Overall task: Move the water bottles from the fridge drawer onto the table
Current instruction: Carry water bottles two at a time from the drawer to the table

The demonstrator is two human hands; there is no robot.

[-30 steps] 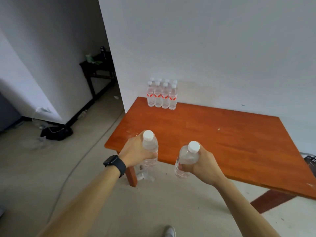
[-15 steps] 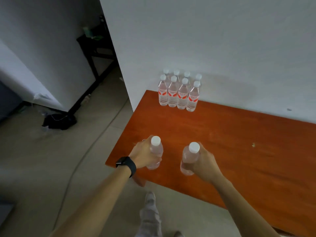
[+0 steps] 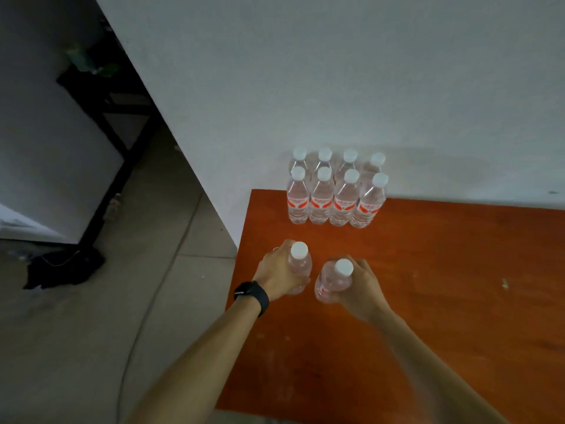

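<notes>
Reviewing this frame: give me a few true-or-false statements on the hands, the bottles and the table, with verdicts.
1. The left hand grips the left bottle and the right hand grips the right bottle. True.
2. The standing bottles have white caps and red labels, and stand at the far left corner of the table by the wall. True.
3. Ten bottles stand there. False: eight, in two rows of four.
4. The black watch is on the right wrist. False: it is on the left wrist.
</notes>
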